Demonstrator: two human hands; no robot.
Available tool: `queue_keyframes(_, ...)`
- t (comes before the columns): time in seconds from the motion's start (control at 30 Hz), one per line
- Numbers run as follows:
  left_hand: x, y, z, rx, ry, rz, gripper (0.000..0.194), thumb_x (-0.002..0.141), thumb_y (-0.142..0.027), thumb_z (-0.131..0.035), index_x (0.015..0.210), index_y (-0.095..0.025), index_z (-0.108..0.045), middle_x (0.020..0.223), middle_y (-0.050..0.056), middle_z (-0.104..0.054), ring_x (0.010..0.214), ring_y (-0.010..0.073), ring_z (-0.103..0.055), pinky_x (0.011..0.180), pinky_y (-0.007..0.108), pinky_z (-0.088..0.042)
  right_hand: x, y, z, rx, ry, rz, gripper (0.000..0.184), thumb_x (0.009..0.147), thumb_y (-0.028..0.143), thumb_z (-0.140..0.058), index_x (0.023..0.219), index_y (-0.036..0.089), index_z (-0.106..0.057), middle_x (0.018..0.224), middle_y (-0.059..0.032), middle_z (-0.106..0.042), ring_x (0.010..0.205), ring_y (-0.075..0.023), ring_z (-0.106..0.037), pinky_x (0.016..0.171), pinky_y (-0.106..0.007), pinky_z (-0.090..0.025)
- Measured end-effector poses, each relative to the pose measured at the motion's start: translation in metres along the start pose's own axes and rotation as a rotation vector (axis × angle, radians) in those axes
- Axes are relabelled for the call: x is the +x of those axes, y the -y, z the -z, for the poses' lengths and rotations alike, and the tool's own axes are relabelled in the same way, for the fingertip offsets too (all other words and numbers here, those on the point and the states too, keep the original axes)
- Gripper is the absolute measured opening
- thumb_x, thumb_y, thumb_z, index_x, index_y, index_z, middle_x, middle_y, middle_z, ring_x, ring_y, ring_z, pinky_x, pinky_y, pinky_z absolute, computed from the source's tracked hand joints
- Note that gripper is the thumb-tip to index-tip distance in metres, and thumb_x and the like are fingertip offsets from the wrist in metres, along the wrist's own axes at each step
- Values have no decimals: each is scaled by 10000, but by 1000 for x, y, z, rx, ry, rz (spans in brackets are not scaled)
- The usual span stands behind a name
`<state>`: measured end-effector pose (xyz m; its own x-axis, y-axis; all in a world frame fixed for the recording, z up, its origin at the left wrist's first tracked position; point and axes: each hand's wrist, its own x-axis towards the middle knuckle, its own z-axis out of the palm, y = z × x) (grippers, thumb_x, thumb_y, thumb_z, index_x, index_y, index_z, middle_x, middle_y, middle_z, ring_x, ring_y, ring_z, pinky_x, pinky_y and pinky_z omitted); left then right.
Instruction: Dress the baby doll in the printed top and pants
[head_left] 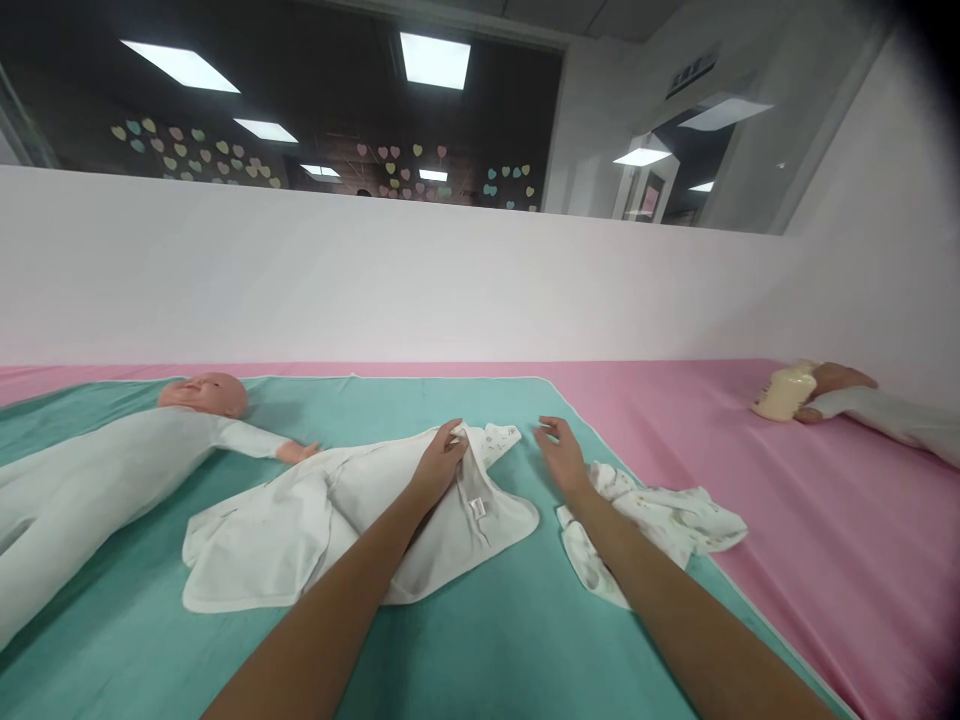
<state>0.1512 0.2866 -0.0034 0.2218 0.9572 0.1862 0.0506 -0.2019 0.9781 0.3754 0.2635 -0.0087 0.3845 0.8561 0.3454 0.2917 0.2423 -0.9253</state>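
The pink covering [675,425] is seen as the widest surface, and upon it the green sheet [480,655] is laid, probably so that the things are kept on one soft, flat place. At the left of this sheet the doll [112,480] is placed on its back, dressed in white, with one arm stretched out towards the cloth in the middle. At the far right, what seems to be a second doll [885,408] is only partly shown.

The white garment [262,550] is spread in the middle of the green sheet, directly before the person, perhaps because it can be reached there by both sides. The printed garment [675,520] is left bunched at the sheet's right edge, below the right forearm. The bottle [784,392] is set on the pink covering, well apart from the clothes.

By the left grip [439,465], the white garment is pinched near its upper edge, the fingers being closed on a fold; by this, it seems, the cloth is lifted. The right grip [561,458] is held loosely open, fingers bent, and nothing is held in it. The small label [478,508] is exposed on the cloth.
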Motion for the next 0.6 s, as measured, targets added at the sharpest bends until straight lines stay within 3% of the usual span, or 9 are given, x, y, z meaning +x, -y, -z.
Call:
queue_keyframes(0.1,0,-1,-1,37,14,-16,456,771,-374,-531,1205,-247,-473,1099,63,-603,1015,194,-550,909,330,-371,-13,6,-17,-348,189,314,332,785,351,-509,1099,248,-529,1248,-37,-490,1180,-203,-403,1003,-376,-300)
queue_keyframes(0.17,-1,-3,-2,8,19,-22,433,766,-361,-534,1176,-232,-480,1048,63,-625,974,193,-572,874,324,-395,-16,6,-25,-516,280,382,364,806,346,-485,1152,235,-497,1240,-43,-492,1172,-199,-401,991,-351,-302)
queue_keyframes(0.4,-2,-8,-5,-120,67,-65,305,736,-295,-551,1025,-202,-522,897,32,-655,820,166,-599,762,283,-436,7,10,-49,-723,203,28,522,805,527,-421,1222,214,-400,1184,-107,-479,957,-220,-547,754,-313,-410)
queue_keyframes(0.5,0,-5,-5,-145,110,-74,311,747,-278,-537,1048,-205,-504,932,41,-654,839,167,-601,766,284,-436,13,11,-68,-774,182,-4,442,766,437,-510,1117,171,-466,1045,-147,-552,908,-272,-562,718,-347,-396)
queue_keyframes(0.6,2,-2,-4,-131,135,-73,354,752,-262,-528,1098,-202,-483,974,52,-648,881,170,-599,794,286,-432,18,9,-80,-737,183,-4,342,715,293,-566,1027,162,-514,833,-122,-602,819,-266,-575,691,-337,-386)
